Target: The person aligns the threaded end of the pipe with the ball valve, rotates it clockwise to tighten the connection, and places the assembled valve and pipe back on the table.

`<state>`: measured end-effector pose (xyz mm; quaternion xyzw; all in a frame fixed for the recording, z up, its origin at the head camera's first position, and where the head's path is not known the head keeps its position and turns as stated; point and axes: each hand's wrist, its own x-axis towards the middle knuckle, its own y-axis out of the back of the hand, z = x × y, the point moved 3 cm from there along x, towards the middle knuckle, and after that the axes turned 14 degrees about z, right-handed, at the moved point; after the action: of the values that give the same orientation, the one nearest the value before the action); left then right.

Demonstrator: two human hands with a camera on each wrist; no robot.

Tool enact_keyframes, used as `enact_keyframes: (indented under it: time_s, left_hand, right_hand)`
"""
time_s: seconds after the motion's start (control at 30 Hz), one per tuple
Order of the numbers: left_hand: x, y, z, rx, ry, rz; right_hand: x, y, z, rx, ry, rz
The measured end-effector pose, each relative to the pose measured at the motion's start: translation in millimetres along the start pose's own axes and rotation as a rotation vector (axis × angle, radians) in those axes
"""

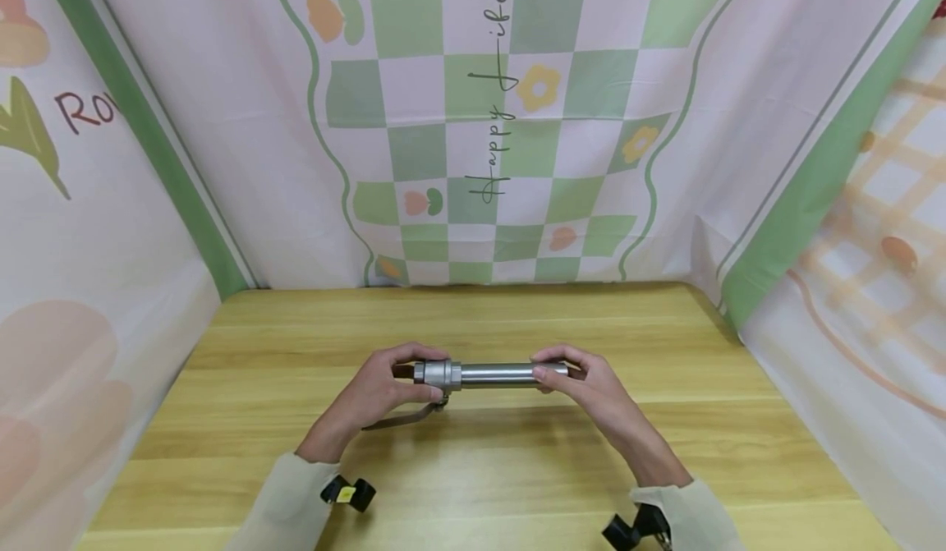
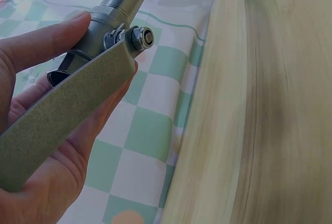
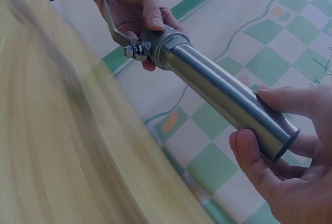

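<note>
A metal ball valve (image 1: pixel 438 373) is held above the table by my left hand (image 1: pixel 378 391), thumb on the near side and fingers on the far side. Its flat lever handle (image 2: pixel 67 105) runs back past the left palm, fixed by a nut (image 2: pixel 143 38). From the valve's right end extends a straight, shiny metal pipe (image 1: pixel 495 375), the two joined in one line. My right hand (image 1: pixel 587 383) grips the pipe near its free end between thumb and fingers. In the right wrist view the pipe's end (image 3: pixel 282 145) shows past the fingertips.
A wooden table (image 1: pixel 473 469) lies beneath both hands. Behind it hangs a green-and-white checked cloth (image 1: pixel 480 149), with printed cloths at the left (image 1: pixel 81 231) and right (image 1: pixel 887 288). Black wrist cameras (image 1: pixel 347 493) sit on both sleeves.
</note>
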<state>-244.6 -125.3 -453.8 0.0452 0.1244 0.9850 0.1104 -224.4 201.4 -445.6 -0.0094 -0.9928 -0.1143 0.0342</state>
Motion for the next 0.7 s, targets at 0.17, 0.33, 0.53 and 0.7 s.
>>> enact_keyframes:
  time_s: [0.17,0.33,0.53,0.7]
  left_hand:
    - [-0.6,0.8,0.6,0.001,0.001,0.0]
    - [-0.2,1.7,0.8,-0.003,0.0,0.0]
    - [1.4,3.2,0.1,-0.001,-0.012,0.003]
    - [1.0,4.0,0.2,0.003,-0.004,0.006]
  right_hand:
    - [-0.6,-0.6,-1.6,0.005,0.005,-0.003]
    - [-0.7,-0.3,-2.1,-0.004,0.016,-0.039]
    - [-0.4,0.4,-0.8,-0.004,0.062,-0.092]
    - [0.1,-0.4,0.1,0.0,0.092,-0.099]
